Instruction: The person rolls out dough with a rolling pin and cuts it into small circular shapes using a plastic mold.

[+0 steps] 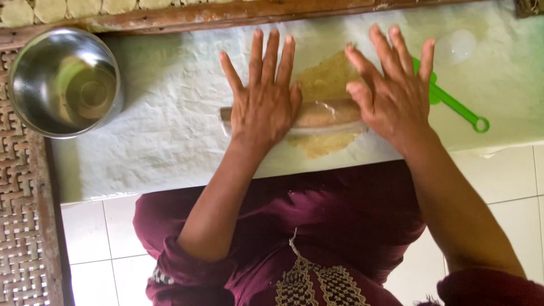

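Both hands lie flat with fingers spread, gripping nothing: the left hand (263, 105) presses one end of the rolling pin (323, 116), the right hand (391, 93) the other. The pin's long axis runs crosswise over the dough (326, 79) on the white-covered desk (170, 124).

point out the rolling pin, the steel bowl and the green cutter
rolling pin (324, 114), head view, on the bare middle stretch between the two hands
steel bowl (34, 116), head view, on its lower left rim
green cutter (458, 108), head view, on the straight handle
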